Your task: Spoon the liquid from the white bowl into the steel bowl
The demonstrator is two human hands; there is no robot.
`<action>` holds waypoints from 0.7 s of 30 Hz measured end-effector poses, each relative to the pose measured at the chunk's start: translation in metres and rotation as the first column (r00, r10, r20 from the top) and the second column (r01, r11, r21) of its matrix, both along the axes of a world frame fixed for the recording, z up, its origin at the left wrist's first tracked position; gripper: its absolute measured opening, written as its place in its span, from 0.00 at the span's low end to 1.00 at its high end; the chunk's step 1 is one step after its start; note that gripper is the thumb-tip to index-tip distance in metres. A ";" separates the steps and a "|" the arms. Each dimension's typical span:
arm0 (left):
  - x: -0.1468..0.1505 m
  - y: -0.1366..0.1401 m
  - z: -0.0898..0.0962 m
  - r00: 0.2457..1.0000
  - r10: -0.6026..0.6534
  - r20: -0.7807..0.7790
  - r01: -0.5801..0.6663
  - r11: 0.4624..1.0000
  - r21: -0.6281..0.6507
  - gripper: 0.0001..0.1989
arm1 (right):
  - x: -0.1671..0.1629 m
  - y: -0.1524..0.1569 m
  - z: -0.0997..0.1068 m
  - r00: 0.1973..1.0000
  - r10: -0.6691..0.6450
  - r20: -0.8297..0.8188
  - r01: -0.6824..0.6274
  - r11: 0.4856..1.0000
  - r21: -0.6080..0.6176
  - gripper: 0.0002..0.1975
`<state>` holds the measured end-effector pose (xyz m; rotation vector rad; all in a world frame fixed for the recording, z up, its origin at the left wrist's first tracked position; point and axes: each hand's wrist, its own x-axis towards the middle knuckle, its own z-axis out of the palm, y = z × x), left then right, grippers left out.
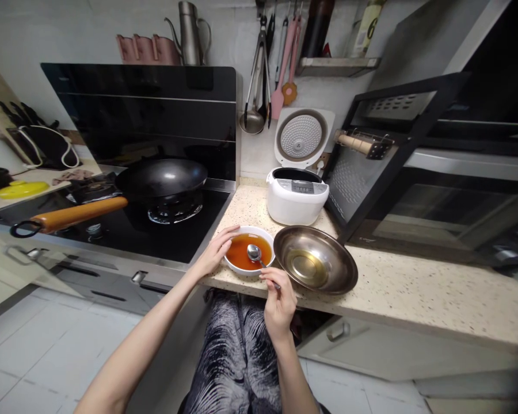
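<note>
Currently, my right fingers (269, 274) pinch the spoon (254, 253), slanting forward-left over the bowl (244, 271); left fingers (227, 236), outstretched, touch its rim.

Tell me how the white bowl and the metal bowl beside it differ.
The white bowl is smaller; the metal bowl is wider. The white bowl holds reddish-amber liquid; the metal bowl seems to hold only a small yellowish pool. Both are round and sit on the counter.
</note>
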<state>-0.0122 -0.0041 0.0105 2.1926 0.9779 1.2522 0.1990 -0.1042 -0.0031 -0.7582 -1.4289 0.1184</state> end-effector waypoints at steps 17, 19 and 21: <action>-0.001 0.002 -0.002 1.000 -0.005 0.003 0.005 1.000 0.011 0.22 | -0.001 0.003 -0.004 0.992 -0.012 -0.123 0.006 0.999 -0.048 0.09; -0.002 0.003 -0.003 1.000 -0.002 0.000 0.002 1.000 0.011 0.22 | -0.001 0.002 -0.005 0.988 -0.029 -0.150 0.021 0.998 -0.052 0.09; -0.002 0.003 -0.004 1.000 -0.001 -0.003 0.001 1.000 0.009 0.23 | 0.000 0.002 -0.004 0.984 -0.042 -0.174 0.033 0.998 -0.056 0.09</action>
